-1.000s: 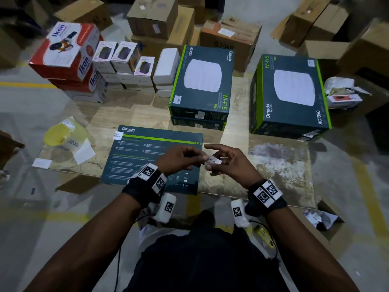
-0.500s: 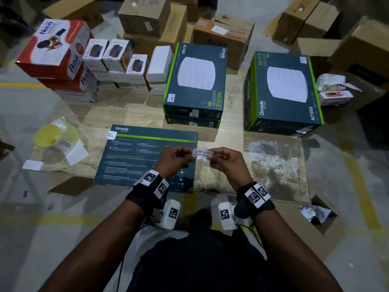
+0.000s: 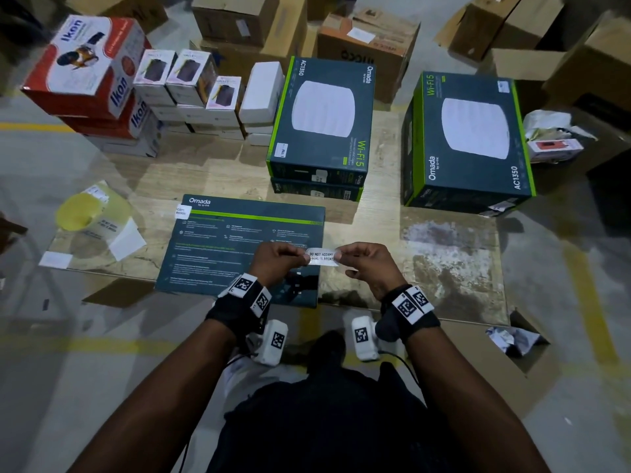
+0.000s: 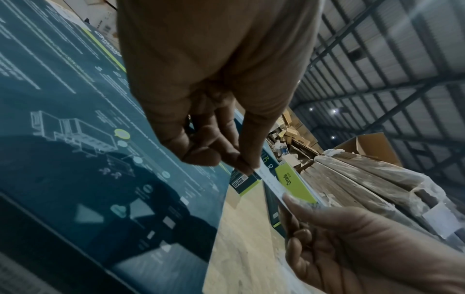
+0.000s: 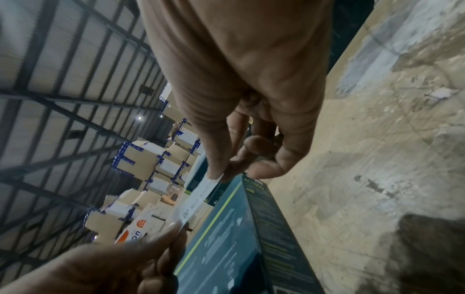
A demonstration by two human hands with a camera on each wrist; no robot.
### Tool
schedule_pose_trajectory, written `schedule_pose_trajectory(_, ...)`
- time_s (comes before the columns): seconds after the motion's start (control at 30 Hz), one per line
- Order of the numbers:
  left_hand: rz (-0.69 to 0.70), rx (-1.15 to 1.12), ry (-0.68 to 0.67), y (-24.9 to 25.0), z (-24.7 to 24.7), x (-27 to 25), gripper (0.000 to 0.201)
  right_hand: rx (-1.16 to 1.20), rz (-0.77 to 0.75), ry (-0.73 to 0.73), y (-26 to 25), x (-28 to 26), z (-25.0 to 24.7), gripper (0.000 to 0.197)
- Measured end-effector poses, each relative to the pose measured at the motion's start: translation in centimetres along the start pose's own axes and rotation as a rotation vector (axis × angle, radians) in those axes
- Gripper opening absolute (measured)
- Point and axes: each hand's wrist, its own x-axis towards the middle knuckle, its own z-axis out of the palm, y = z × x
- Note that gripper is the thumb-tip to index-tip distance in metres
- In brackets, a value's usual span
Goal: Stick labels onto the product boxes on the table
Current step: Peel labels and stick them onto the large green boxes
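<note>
A white seal label (image 3: 322, 258) printed "DO NOT ACCEPT" is stretched flat between my hands. My left hand (image 3: 280, 258) pinches its left end and my right hand (image 3: 364, 261) pinches its right end. The label (image 4: 268, 180) (image 5: 198, 197) hangs in the air above the right edge of a dark Omada box (image 3: 239, 247) lying flat on the table with its back face up. That box carries a small white sticker (image 3: 182, 211) at its top left corner. Two stacked Omada boxes (image 3: 324, 121) stand behind it, and another Omada box (image 3: 471, 141) stands to the right.
The wooden table (image 3: 444, 268) has a yellow label roll (image 3: 82, 213) and loose backing papers (image 3: 124, 238) at its left end. Red Ikon boxes (image 3: 85, 66) and small white boxes (image 3: 205, 90) line the back left. Cardboard cartons (image 3: 368, 46) crowd the floor behind; crumpled paper (image 3: 512, 339) lies at right.
The hands have drawn apart, pulling the label from a small folded piece into a flat strip with its text showing. They now sit slightly nearer me.
</note>
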Motion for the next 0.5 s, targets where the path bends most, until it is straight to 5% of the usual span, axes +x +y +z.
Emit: schedule_pose_trajectory(0.5,0.010,0.389,0.116,-1.0,1.4,3.0,0.013,-0.012,0.084,0.186,4.0,3.7,2.4,0.019)
